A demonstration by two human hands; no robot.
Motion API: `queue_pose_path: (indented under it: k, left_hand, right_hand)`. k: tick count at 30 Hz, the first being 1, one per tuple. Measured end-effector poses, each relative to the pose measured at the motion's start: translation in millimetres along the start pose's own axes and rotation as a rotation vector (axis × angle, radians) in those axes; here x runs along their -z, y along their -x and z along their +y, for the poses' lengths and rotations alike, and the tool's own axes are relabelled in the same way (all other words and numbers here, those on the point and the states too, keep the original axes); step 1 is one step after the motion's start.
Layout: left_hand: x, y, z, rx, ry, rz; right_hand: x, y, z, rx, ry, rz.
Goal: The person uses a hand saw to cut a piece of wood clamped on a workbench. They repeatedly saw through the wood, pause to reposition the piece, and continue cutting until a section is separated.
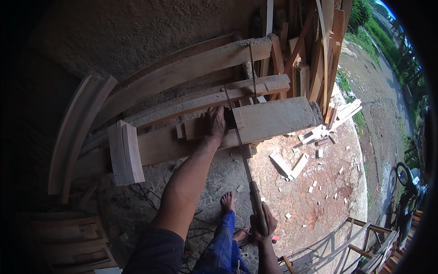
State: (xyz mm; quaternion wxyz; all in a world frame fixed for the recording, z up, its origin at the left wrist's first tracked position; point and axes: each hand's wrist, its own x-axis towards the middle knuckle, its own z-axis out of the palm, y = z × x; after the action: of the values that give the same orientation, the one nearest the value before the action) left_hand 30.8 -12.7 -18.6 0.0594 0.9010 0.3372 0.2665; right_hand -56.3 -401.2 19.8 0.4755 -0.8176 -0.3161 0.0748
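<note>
My left hand (215, 122) is closed on a small wooden block (197, 129), pressing it onto a broad pale plank (278, 119) laid across a bench. My right hand (264, 221), low at the right of centre, grips the wooden handle of a long handsaw (244, 160). The blade runs up from that handle across the plank and block, just right of my left hand's fingers. Short grooved pieces (128, 153) lie across the plank's left part. Two more long boards (189, 64) lie beyond the plank.
Timber offcuts (324, 59) lean at the upper right. Scraps (292, 166) litter the sunlit concrete floor (333, 182). A rough wall (137, 27) stands behind the bench. Cables, my bare feet (228, 203) and a wooden frame (360, 237) are below. A motorbike (410, 182) and road lie at the far right.
</note>
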Motion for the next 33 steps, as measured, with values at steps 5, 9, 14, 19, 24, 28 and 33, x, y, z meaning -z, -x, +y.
queue_pose_path:
  k: [5,9,14,19,24,28,33]
  left_hand:
    - [2,-14,12,0.038,0.010,-0.150]
    - [-11,-5,-12,0.021,-0.102,0.021]
    - [4,-4,8,0.024,-0.039,-0.082]
    - [-8,-24,-24,0.102,0.035,-0.038]
    - [-8,-11,-7,0.022,0.010,-0.058]
    - [-5,-23,-7,0.055,-0.028,-0.068]
    - [9,-12,-6,0.078,-0.043,-0.087]
  right_hand:
    - [-49,-130,-34,-0.013,-0.253,-0.002]
    - [-14,-18,7,0.115,-0.001,0.017]
    - [22,32,6,0.040,0.010,0.007]
    - [-17,-88,-20,0.004,-0.194,-0.037]
    - [-24,-48,-7,-0.073,-0.170,-0.048]
    - [-33,4,19,-0.003,-0.103,0.021]
    - [-5,5,-2,0.008,-0.068,0.092]
